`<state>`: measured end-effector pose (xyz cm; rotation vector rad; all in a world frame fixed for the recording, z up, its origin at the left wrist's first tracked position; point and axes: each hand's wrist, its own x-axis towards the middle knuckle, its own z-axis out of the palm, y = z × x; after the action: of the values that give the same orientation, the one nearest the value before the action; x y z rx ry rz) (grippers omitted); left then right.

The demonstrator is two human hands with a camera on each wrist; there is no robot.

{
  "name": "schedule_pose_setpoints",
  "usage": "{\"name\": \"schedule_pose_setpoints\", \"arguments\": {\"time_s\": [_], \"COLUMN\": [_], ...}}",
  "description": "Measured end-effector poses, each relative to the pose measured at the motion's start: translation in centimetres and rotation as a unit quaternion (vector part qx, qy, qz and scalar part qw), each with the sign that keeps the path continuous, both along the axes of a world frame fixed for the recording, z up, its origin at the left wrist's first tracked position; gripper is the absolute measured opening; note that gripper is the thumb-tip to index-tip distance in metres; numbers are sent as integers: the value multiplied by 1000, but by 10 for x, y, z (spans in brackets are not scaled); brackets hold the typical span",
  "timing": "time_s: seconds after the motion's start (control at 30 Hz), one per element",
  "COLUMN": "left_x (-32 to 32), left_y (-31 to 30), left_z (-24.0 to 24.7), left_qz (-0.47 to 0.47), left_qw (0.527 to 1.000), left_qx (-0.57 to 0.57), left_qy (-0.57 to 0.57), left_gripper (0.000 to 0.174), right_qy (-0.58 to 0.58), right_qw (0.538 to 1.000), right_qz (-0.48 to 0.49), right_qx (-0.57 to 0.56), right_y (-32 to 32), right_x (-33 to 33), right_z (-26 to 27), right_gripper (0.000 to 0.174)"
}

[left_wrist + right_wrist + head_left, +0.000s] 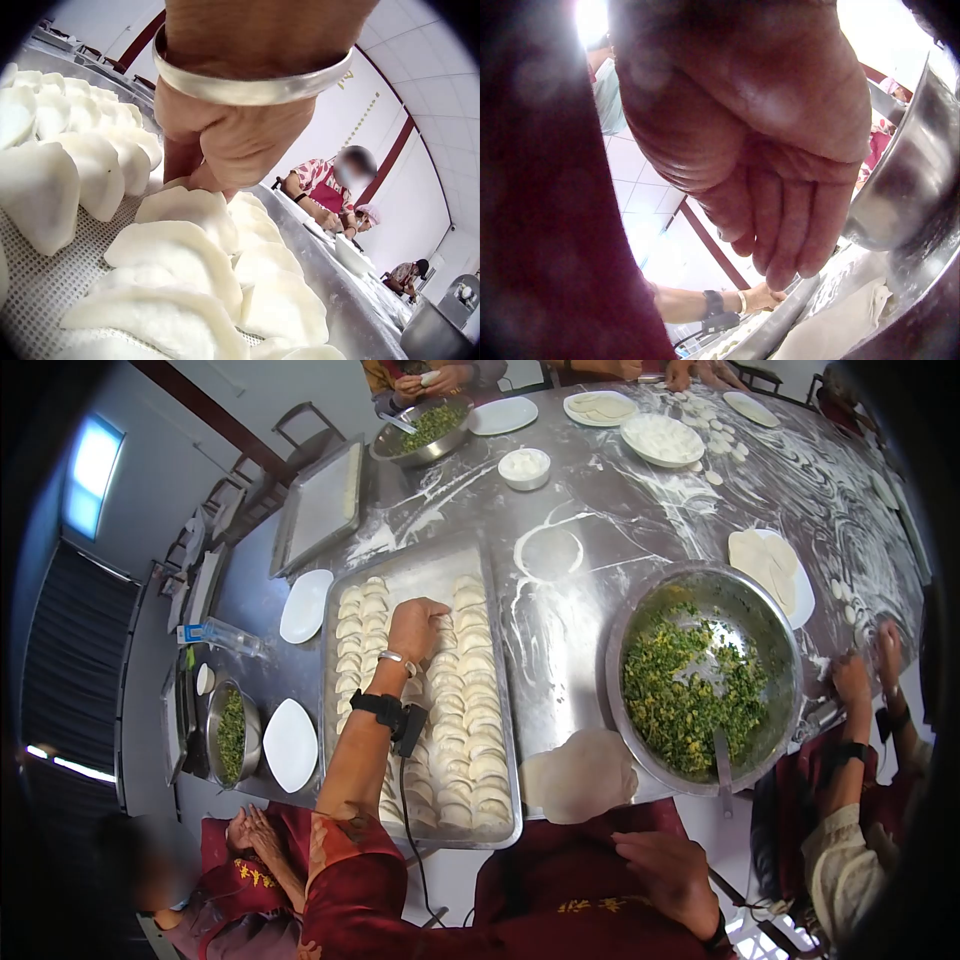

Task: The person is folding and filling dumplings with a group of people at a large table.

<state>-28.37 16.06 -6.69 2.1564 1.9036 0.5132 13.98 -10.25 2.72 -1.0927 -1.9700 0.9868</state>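
My left hand reaches over a long metal tray packed with rows of white dumplings. In the left wrist view that hand, wearing a silver bracelet, has its fingers bunched downward and pinches the top of one dumpling on the mesh-lined tray. My right hand hangs by my red apron at the table's near edge. Its fingers are loose and hold nothing. A flat piece of dough lies on the table between the tray and a big steel bowl of green filling.
A spoon stands in the big bowl. White plates and a small bowl of filling sit left of the tray. A plate of round wrappers lies beyond. Another person's hands work at the right; the table is floury.
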Motion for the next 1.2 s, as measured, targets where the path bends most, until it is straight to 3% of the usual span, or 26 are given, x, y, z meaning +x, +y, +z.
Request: {"name": "schedule_pose_setpoints", "arguments": {"time_s": [0.37,0.5,0.63,0.8,0.9,0.97,1.03,1.2], "left_x": [1,-10,-2,66,141,179,201,218], "left_y": [0,3,-8,-95,-182,-223,-240,-246], "left_z": [-13,-10,12,80,78,63,42,31], "left_qz": [-51,-53,15,-24,-90,-168,-169,-89], "left_qw": [994,997,993,981,977,982,982,991], "left_qx": [95,8,120,171,43,35,89,89], "left_qy": [26,50,-19,-89,-186,-73,-3,38], "left_gripper": [22,29,33,31,28,32,37,28], "right_qy": [-22,-18,-15,-21,10,13,7,-15], "right_qw": [1000,1000,999,992,994,994,995,996], "right_qz": [17,-16,-49,-64,-44,-33,-21,-22], "right_qx": [9,-17,-10,110,100,104,102,88], "right_y": [-14,-17,-12,6,10,8,3,-15], "right_x": [12,9,6,-13,-25,-28,-28,-2], "right_z": [-18,-36,-48,-66,-78,-81,-81,-70], "right_gripper": [27,29,35,30,27,25,24,23]}}
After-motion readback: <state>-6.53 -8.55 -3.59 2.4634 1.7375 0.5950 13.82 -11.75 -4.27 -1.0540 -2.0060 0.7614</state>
